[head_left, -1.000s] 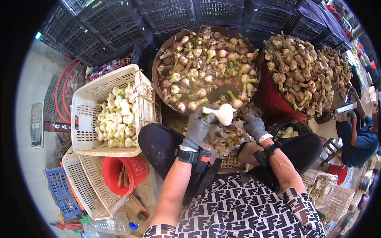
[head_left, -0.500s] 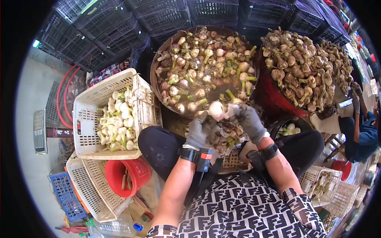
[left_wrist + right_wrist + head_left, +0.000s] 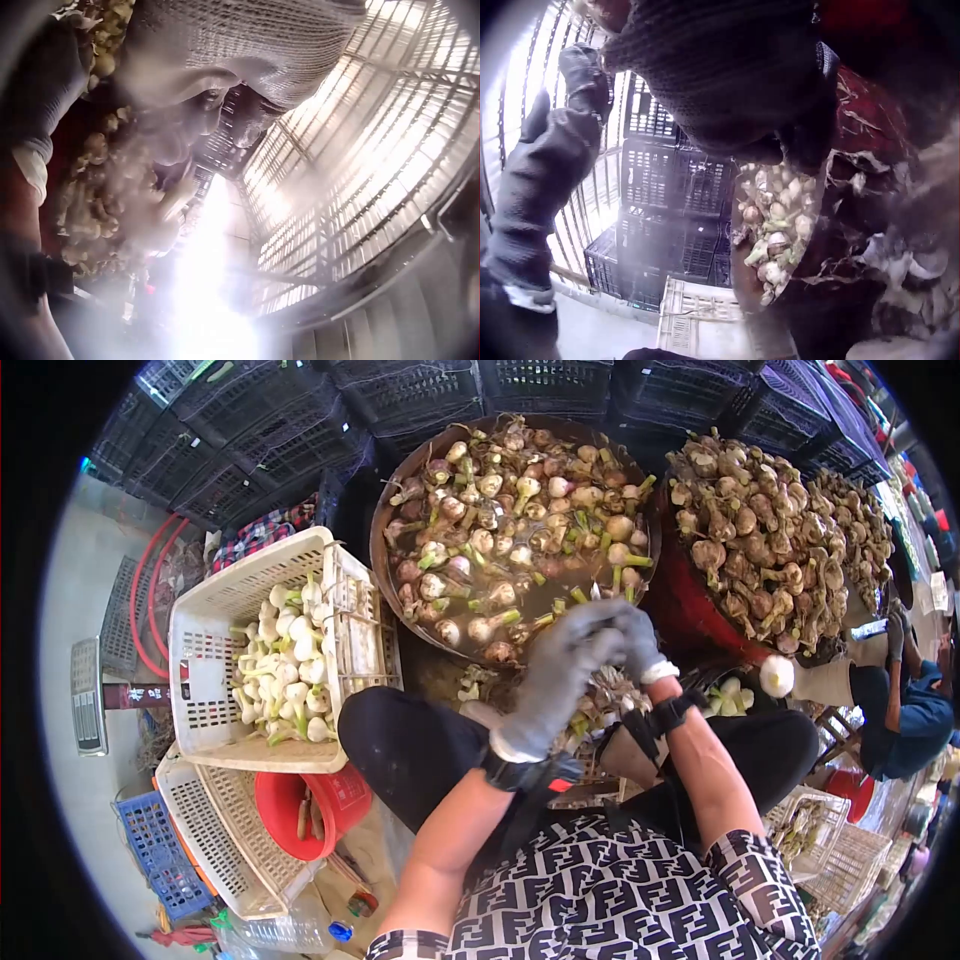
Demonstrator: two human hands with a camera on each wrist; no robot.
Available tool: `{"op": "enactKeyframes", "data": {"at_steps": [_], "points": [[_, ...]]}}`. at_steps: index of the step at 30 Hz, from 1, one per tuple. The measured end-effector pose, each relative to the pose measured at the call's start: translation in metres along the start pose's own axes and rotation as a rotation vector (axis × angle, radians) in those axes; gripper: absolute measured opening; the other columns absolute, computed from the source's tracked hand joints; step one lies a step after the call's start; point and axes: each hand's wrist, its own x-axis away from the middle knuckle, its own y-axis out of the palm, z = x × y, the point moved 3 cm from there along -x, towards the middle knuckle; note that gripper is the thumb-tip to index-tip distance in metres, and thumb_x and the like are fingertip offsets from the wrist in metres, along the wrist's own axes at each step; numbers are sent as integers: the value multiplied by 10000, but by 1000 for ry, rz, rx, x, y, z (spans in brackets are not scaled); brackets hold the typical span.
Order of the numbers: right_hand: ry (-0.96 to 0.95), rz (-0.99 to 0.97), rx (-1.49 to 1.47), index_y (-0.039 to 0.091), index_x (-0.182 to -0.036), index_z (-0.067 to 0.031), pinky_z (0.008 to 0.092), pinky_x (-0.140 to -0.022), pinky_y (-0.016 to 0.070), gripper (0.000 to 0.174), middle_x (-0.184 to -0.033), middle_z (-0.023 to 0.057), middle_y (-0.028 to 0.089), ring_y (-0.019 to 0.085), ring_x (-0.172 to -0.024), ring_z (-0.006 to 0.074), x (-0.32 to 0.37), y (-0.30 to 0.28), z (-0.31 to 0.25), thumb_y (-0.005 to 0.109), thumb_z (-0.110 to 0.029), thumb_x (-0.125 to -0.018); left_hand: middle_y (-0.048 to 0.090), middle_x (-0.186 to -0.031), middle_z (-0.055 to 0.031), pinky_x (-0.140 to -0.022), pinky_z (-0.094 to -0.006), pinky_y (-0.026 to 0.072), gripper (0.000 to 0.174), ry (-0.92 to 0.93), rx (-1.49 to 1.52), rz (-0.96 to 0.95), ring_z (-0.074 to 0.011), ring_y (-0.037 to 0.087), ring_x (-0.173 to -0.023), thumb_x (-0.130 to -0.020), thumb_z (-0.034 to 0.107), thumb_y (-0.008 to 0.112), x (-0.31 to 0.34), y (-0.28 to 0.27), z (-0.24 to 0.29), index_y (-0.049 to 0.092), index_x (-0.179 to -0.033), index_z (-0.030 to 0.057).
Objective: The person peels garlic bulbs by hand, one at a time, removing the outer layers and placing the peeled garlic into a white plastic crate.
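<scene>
Both gloved hands meet at the front rim of the round tub (image 3: 383, 575), above a heap of loose skins. The left hand (image 3: 560, 680) reaches across with bent fingers, overlapping the right hand (image 3: 635, 643). What lies between them is hidden in the head view. In the right wrist view a blurred pinkish-brown thing (image 3: 611, 11) shows by the fingers of the right hand (image 3: 720, 71); the left hand (image 3: 551, 172) is close by. A clean white bulb (image 3: 776, 676) appears apart from both hands, near a dark container of pale bulbs (image 3: 731, 698); whether it touches anything is unclear.
Unpeeled bulbs (image 3: 760, 550) are heaped in a red container on the right. To the left stand a white crate (image 3: 205, 720) with clean bulbs and a red bucket (image 3: 345, 800). Black crates (image 3: 420, 400) line the back. Another person (image 3: 905, 710) sits at far right.
The white bulb that was between the hands is no longer there, and a white bulb shows at the right. The left hand has moved right and forward, over the right hand.
</scene>
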Motion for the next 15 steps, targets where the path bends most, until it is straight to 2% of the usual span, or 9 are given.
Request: {"op": "enactKeyframes", "data": {"at_steps": [1, 2, 4, 7, 10, 11, 12, 15], "points": [[-23, 76, 494, 545, -977, -102, 378, -737, 441, 252, -925, 140, 586, 554, -857, 311, -7, -5, -37, 514, -240, -768, 564, -957, -69, -733, -258, 469, 289, -47, -41, 121, -133, 561, -826, -857, 157, 481, 4, -22, 0, 488, -1098, -3], [-48, 61, 470, 549, -982, -88, 393, -760, 436, 298, -966, 156, 576, 540, -927, 311, -25, -2, -32, 540, -257, -736, 568, -947, -65, -722, -253, 469, 283, -94, -82, 243, -130, 561, -816, -858, 160, 475, 10, -45, -3, 496, -1092, 2], [70, -122, 614, 558, -975, -60, 385, -777, 436, 301, -994, 168, 570, 536, -941, 311, -51, 7, -35, 519, -252, -746, 571, -923, -62, -694, -247, 467, 256, -44, 68, 364, -129, 560, -790, -860, 140, 454, 20, -78, -13, 510, -1070, 6], [-22, -241, 686, 575, -981, -17, 389, -799, 437, 326, -1030, 187, 558, 535, -955, 334, -81, 41, 0, 508, -233, -746, 566, -917, -60, -675, -246, 465, 248, -103, 58, 478, -126, 558, -772, -860, 128, 444, 32, -96, -18, 509, -1062, 1], [-29, -246, 709, 570, -965, -42, 372, -816, 416, 324, -995, 187, 567, 523, -955, 345, -107, 71, 45, 542, -213, -692, 559, -912, -59, -672, -244, 462, 244, -144, 90, 453, -122, 555, -769, -863, 130, 431, 32, -103, -29, 510, -1054, -1], [53, -281, 738, 582, -980, -33, 385, -806, 432, 336, -1024, 182, 565, 527, -976, 326, -94, 61, 15, 530, -234, -716, 554, -918, -59, -675, -243, 460, 247, -157, 59, 459, -122, 553, -775, -863, 131, 431, 30, -103, -29, 507, -1058, -1], [50, -286, 743, 582, -980, -33, 385, -806, 432, 336, -1024, 182, 565, 527, -976, 326, -86, 50, -1, 530, -234, -716, 554, -918, -59, -675, -243, 460, 247, -157, 64, 465, -122, 553, -775, -863, 131, 431, 29, -105, -31, 507, -1058, -1], [45, -258, 585, 615, -933, -85, 358, -835, 410, 350, -999, 168, 581, 534, -963, 316, -79, 32, -15, 585, -302, -659, 548, -938, -58, -689, -247, 461, 267, -179, 50, 432, -128, 552, -784, -850, 126, 470, 21, -107, -37, 489, -1084, -2]]}}
